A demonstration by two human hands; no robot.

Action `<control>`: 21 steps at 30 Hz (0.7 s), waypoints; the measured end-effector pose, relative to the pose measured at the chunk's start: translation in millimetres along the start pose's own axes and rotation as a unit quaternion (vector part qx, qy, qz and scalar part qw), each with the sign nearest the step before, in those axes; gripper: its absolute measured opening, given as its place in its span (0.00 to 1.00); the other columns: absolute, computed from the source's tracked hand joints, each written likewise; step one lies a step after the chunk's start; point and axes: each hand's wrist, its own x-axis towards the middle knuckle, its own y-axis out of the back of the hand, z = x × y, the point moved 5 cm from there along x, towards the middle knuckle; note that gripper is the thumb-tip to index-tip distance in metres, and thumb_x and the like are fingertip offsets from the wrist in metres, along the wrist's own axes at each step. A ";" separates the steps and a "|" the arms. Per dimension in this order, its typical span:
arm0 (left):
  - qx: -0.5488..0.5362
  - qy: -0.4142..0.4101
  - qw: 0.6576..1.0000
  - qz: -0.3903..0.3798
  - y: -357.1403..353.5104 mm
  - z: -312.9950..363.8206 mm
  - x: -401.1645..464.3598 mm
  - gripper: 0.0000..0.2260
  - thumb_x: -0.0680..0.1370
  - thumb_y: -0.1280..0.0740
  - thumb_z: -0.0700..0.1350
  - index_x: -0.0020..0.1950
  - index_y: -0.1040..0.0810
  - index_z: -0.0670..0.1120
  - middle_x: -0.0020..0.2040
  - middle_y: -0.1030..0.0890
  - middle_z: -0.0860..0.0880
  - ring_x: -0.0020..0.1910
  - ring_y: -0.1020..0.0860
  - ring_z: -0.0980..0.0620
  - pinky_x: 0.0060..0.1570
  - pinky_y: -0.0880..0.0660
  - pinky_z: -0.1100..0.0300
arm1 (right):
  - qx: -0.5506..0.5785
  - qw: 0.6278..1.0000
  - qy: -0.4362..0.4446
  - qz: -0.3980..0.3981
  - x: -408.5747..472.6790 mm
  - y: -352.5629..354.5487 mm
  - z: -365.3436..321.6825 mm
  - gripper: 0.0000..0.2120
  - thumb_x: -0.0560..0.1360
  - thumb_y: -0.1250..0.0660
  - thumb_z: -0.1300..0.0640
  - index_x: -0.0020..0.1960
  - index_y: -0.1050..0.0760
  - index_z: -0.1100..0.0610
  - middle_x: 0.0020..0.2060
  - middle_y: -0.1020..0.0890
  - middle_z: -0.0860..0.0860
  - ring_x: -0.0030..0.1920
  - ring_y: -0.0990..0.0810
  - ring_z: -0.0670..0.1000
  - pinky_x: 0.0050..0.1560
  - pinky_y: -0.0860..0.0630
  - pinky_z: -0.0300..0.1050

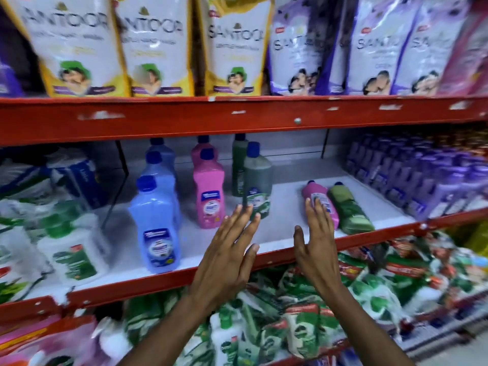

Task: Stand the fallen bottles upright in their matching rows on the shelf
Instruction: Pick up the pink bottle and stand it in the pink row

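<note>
On the white shelf [285, 207] stand three rows of blue-capped bottles: a blue row led by a blue bottle [155, 223], a pink row led by a pink bottle [210, 191], and a green row led by a dark green bottle [257, 180]. To the right, a pink bottle [320, 202] and a light green bottle [348, 207] lie on their sides, caps pointing away. My left hand [229, 247] is open, fingertips just in front of the upright dark green bottle. My right hand [317, 239] is open, its fingers over the near part of the fallen pink bottle.
Purple bottles [412, 175] fill the shelf's right end. White and green pump bottles [76, 249] and pouches sit at the left. Tall refill pouches [158, 46] stand on the shelf above. Green packets [290, 313] are heaped below the red shelf edge [132, 283].
</note>
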 end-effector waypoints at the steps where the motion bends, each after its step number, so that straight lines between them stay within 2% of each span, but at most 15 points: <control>1: -0.026 0.016 0.999 -0.019 -14.3 6.1 12.1 0.24 0.83 0.42 0.50 0.79 0.39 0.49 0.80 0.42 0.53 0.80 0.46 0.58 0.79 0.49 0.61 | 0.023 0.999 -0.030 -0.003 8.5 6.8 16.7 0.29 0.79 0.40 0.58 0.78 0.43 0.55 0.79 0.41 0.52 0.79 0.44 0.51 0.78 0.43 0.51; 3: -0.086 0.057 0.993 -0.060 -43.1 16.7 37.9 0.23 0.83 0.44 0.52 0.79 0.39 0.51 0.79 0.40 0.57 0.78 0.43 0.62 0.77 0.48 0.69 | 0.059 0.994 -0.089 -0.007 28.4 20.0 45.8 0.25 0.78 0.40 0.60 0.75 0.36 0.59 0.73 0.29 0.57 0.72 0.30 0.56 0.71 0.31 0.52; 4: -0.114 0.078 0.987 -0.079 -56.6 20.7 50.3 0.23 0.83 0.45 0.52 0.78 0.39 0.51 0.79 0.38 0.56 0.78 0.41 0.61 0.75 0.48 0.72 | 0.062 0.992 -0.112 -0.012 37.8 25.3 55.9 0.21 0.78 0.40 0.61 0.71 0.32 0.60 0.66 0.23 0.60 0.64 0.23 0.59 0.62 0.26 0.50; 5: -0.136 0.097 0.982 -0.089 -72.3 25.2 66.0 0.23 0.83 0.45 0.52 0.78 0.37 0.50 0.78 0.36 0.54 0.77 0.38 0.60 0.73 0.47 0.73 | 0.061 0.989 -0.131 -0.015 48.3 30.7 67.9 0.18 0.77 0.40 0.62 0.66 0.29 0.61 0.58 0.18 0.62 0.56 0.20 0.62 0.52 0.25 0.47; 6: -0.155 0.118 0.976 -0.095 -88.5 27.6 81.4 0.23 0.83 0.44 0.51 0.77 0.35 0.49 0.77 0.33 0.52 0.76 0.35 0.57 0.73 0.44 0.72 | 0.057 0.987 -0.151 -0.024 58.7 34.3 78.7 0.14 0.77 0.40 0.62 0.61 0.27 0.63 0.51 0.17 0.63 0.49 0.19 0.63 0.46 0.26 0.47; 8: -0.183 0.189 0.958 -0.114 -120.2 29.3 112.1 0.21 0.82 0.42 0.49 0.75 0.31 0.47 0.73 0.27 0.47 0.71 0.27 0.50 0.70 0.34 0.65 | 0.056 0.979 -0.186 -0.061 78.0 37.3 97.6 0.08 0.76 0.41 0.63 0.52 0.26 0.65 0.46 0.18 0.66 0.46 0.19 0.65 0.45 0.26 0.51; 10: -0.175 0.260 0.940 -0.132 -145.2 26.4 137.8 0.15 0.81 0.40 0.45 0.66 0.23 0.47 0.65 0.20 0.44 0.63 0.21 0.44 0.57 0.25 0.59 | 0.055 0.972 -0.203 -0.108 93.2 34.1 103.2 0.07 0.75 0.41 0.63 0.45 0.26 0.65 0.41 0.19 0.66 0.42 0.20 0.65 0.41 0.27 0.50; 11: -0.151 0.278 0.937 -0.147 -158.7 27.0 152.3 0.10 0.80 0.39 0.43 0.56 0.20 0.46 0.59 0.17 0.43 0.58 0.19 0.42 0.48 0.25 0.57 | 0.052 0.969 -0.206 -0.127 101.1 33.2 105.7 0.07 0.75 0.41 0.63 0.43 0.26 0.65 0.39 0.21 0.66 0.40 0.21 0.64 0.38 0.29 0.49; 12: -0.128 0.289 0.934 -0.166 -172.2 28.1 165.9 0.07 0.78 0.39 0.40 0.46 0.21 0.46 0.54 0.17 0.41 0.54 0.19 0.40 0.40 0.28 0.57 | 0.053 0.966 -0.207 -0.143 108.5 32.1 108.9 0.08 0.74 0.41 0.64 0.43 0.25 0.66 0.39 0.20 0.67 0.41 0.21 0.64 0.38 0.29 0.49; 13: -0.118 0.301 0.929 -0.179 -182.8 27.9 176.8 0.07 0.77 0.38 0.39 0.41 0.22 0.46 0.50 0.16 0.40 0.51 0.19 0.39 0.37 0.32 0.58 | 0.060 0.964 -0.206 -0.156 115.2 29.7 110.9 0.08 0.75 0.41 0.64 0.45 0.24 0.67 0.41 0.20 0.68 0.43 0.21 0.65 0.40 0.28 0.50; 18: -0.126 0.337 0.910 -0.206 -213.7 15.3 199.1 0.12 0.75 0.34 0.43 0.37 0.18 0.37 0.44 0.16 0.35 0.46 0.17 0.40 0.37 0.34 0.58 | 0.079 0.956 -0.208 -0.192 134.8 25.4 115.9 0.11 0.73 0.38 0.69 0.53 0.22 0.70 0.49 0.18 0.67 0.50 0.18 0.65 0.44 0.25 0.50; 19: -0.143 0.357 0.901 -0.200 -216.1 12.4 199.4 0.14 0.76 0.33 0.46 0.37 0.18 0.37 0.42 0.16 0.35 0.43 0.17 0.41 0.37 0.33 0.58 | 0.090 0.952 -0.213 -0.199 137.0 24.4 117.2 0.12 0.73 0.37 0.69 0.54 0.23 0.70 0.51 0.18 0.67 0.51 0.18 0.64 0.46 0.24 0.48; 21: -0.187 0.405 0.876 -0.183 -219.2 8.9 200.6 0.16 0.75 0.31 0.50 0.33 0.20 0.40 0.35 0.18 0.41 0.34 0.21 0.46 0.33 0.32 0.59 | 0.135 0.938 -0.230 -0.222 141.6 20.5 120.3 0.13 0.73 0.36 0.68 0.56 0.24 0.70 0.53 0.18 0.67 0.54 0.19 0.65 0.54 0.20 0.53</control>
